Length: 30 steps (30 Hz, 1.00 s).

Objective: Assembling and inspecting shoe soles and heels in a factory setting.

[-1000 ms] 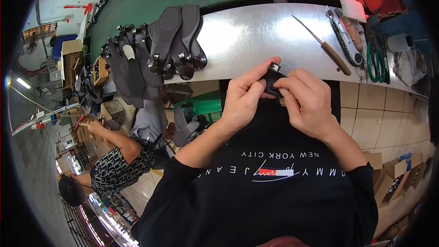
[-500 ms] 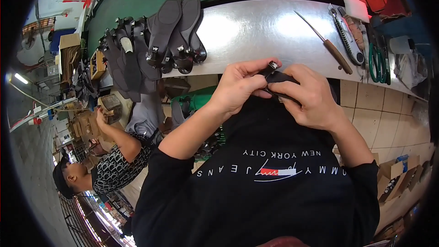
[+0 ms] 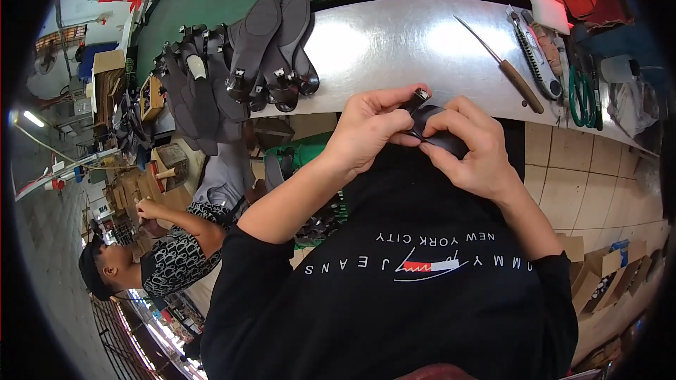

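Observation:
Both hands work on one dark shoe piece (image 3: 427,118), which looks like a heeled sole with a black covering, just off the near edge of the metal table. My left hand (image 3: 366,130) is closed round its narrow heel, whose pale square tip sticks up between thumb and fingers. At the other side, my right hand (image 3: 475,142) pinches the dark, smooth covering between thumb and fingertips. Much of the piece is hidden by my fingers. Beyond my left hand lie several dark grey heeled soles (image 3: 262,24), heel ends toward me.
The metal table (image 3: 394,42) carries a wooden-handled awl (image 3: 517,84), a box cutter (image 3: 534,53), green-handled scissors (image 3: 581,98) and a white block (image 3: 549,13). A green basket (image 3: 310,151) stands below. Another person (image 3: 176,260) works at left. Cardboard boxes (image 3: 602,274) stand at lower right.
My right fingers have shifted and curled along the shoe piece, and more of its smooth dark surface shows. My left hand keeps its hold. The other person's hand has moved down from the wooden-handled tool.

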Each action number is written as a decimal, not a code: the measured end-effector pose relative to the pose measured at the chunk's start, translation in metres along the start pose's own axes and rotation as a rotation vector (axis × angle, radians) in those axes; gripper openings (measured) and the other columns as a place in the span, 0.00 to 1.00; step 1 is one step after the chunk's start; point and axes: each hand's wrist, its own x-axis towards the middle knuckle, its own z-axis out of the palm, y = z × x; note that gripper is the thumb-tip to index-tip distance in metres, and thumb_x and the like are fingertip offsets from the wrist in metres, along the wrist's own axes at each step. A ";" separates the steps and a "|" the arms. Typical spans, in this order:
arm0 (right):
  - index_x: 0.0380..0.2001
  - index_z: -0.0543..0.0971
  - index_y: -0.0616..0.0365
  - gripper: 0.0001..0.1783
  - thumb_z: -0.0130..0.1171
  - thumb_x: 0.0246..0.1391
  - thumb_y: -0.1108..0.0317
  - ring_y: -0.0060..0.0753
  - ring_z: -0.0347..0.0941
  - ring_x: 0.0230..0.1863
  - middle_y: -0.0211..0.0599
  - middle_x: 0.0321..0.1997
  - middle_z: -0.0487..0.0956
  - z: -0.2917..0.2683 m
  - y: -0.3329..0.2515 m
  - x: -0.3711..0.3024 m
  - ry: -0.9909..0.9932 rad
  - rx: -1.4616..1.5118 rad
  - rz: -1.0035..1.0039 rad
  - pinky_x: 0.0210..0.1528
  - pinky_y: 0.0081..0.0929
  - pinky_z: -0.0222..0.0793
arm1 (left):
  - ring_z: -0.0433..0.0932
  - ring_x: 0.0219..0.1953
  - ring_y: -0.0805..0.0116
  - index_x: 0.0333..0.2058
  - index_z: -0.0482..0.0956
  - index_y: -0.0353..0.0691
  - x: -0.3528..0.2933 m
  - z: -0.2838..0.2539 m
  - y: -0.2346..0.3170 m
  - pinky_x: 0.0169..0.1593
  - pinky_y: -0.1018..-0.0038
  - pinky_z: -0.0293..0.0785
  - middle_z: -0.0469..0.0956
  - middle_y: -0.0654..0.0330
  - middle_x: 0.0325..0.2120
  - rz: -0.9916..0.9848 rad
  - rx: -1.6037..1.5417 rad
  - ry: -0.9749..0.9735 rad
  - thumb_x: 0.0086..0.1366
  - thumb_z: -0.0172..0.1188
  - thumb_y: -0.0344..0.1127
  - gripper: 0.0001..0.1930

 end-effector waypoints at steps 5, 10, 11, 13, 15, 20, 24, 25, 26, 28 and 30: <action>0.28 0.79 0.53 0.12 0.69 0.35 0.73 0.38 0.72 0.27 0.35 0.27 0.71 0.000 0.004 -0.001 0.042 -0.067 -0.126 0.27 0.29 0.67 | 0.82 0.39 0.71 0.53 0.74 0.31 -0.002 -0.006 0.008 0.38 0.78 0.84 0.77 0.54 0.50 -0.114 -0.072 -0.041 0.57 0.48 0.19 0.23; 0.29 0.80 0.51 0.14 0.70 0.34 0.71 0.38 0.72 0.26 0.35 0.28 0.71 0.002 0.004 -0.003 0.104 -0.193 -0.326 0.26 0.30 0.67 | 0.82 0.43 0.68 0.57 0.69 0.28 0.001 -0.010 0.009 0.37 0.77 0.85 0.73 0.50 0.55 -0.135 -0.122 -0.134 0.61 0.47 0.22 0.23; 0.31 0.81 0.51 0.15 0.70 0.34 0.70 0.38 0.72 0.26 0.35 0.28 0.72 0.001 0.003 -0.003 0.114 -0.228 -0.353 0.26 0.29 0.67 | 0.82 0.43 0.69 0.59 0.66 0.29 0.001 -0.010 0.009 0.36 0.78 0.85 0.70 0.49 0.57 -0.088 -0.191 -0.152 0.63 0.46 0.24 0.24; 0.34 0.81 0.52 0.16 0.70 0.35 0.71 0.38 0.72 0.26 0.35 0.29 0.73 -0.001 -0.001 0.000 0.106 -0.224 -0.350 0.26 0.30 0.68 | 0.81 0.42 0.69 0.61 0.62 0.30 0.003 -0.010 0.008 0.34 0.79 0.85 0.67 0.49 0.60 -0.038 -0.259 -0.168 0.66 0.46 0.26 0.24; 0.37 0.80 0.54 0.18 0.69 0.36 0.71 0.38 0.73 0.25 0.36 0.29 0.74 0.001 -0.004 0.002 0.098 -0.218 -0.350 0.27 0.30 0.68 | 0.81 0.40 0.71 0.64 0.57 0.33 0.004 -0.009 0.001 0.33 0.79 0.84 0.62 0.48 0.63 0.154 -0.050 -0.110 0.68 0.45 0.31 0.26; 0.38 0.78 0.59 0.15 0.67 0.44 0.75 0.38 0.75 0.24 0.39 0.27 0.78 0.004 -0.004 -0.001 0.127 -0.171 -0.136 0.26 0.31 0.69 | 0.79 0.31 0.77 0.58 0.68 0.36 0.003 -0.013 -0.007 0.23 0.83 0.75 0.77 0.55 0.48 0.095 -0.046 -0.008 0.70 0.47 0.36 0.21; 0.29 0.76 0.59 0.10 0.69 0.45 0.74 0.36 0.74 0.20 0.38 0.22 0.77 0.005 -0.004 0.001 0.099 -0.144 -0.070 0.23 0.28 0.66 | 0.72 0.24 0.85 0.45 0.77 0.39 0.004 -0.017 -0.009 0.20 0.86 0.65 0.78 0.67 0.29 0.086 0.028 -0.019 0.69 0.49 0.37 0.13; 0.28 0.76 0.59 0.10 0.68 0.45 0.74 0.36 0.74 0.20 0.37 0.21 0.77 0.006 -0.004 0.001 0.096 -0.143 -0.070 0.23 0.28 0.65 | 0.70 0.22 0.86 0.42 0.79 0.39 0.004 -0.015 -0.009 0.19 0.87 0.63 0.77 0.69 0.25 0.111 0.079 0.018 0.69 0.49 0.37 0.12; 0.28 0.76 0.59 0.10 0.68 0.45 0.74 0.36 0.74 0.20 0.37 0.21 0.77 0.006 -0.004 0.002 0.097 -0.142 -0.069 0.23 0.28 0.65 | 0.70 0.22 0.86 0.42 0.79 0.39 0.005 -0.015 -0.009 0.19 0.87 0.63 0.77 0.69 0.25 0.110 0.080 0.018 0.69 0.49 0.37 0.12; 0.28 0.76 0.59 0.09 0.68 0.45 0.73 0.36 0.73 0.20 0.37 0.20 0.76 0.008 -0.003 0.003 0.112 -0.152 -0.067 0.22 0.27 0.64 | 0.68 0.20 0.85 0.40 0.79 0.39 0.005 -0.015 -0.010 0.18 0.86 0.60 0.77 0.68 0.25 0.097 0.063 -0.013 0.71 0.48 0.39 0.13; 0.26 0.75 0.58 0.09 0.68 0.44 0.72 0.38 0.73 0.20 0.37 0.20 0.75 0.012 -0.003 0.003 0.140 -0.157 -0.061 0.22 0.30 0.65 | 0.67 0.19 0.85 0.39 0.79 0.39 0.005 -0.011 -0.012 0.18 0.86 0.58 0.77 0.68 0.24 0.120 0.085 -0.004 0.72 0.47 0.40 0.14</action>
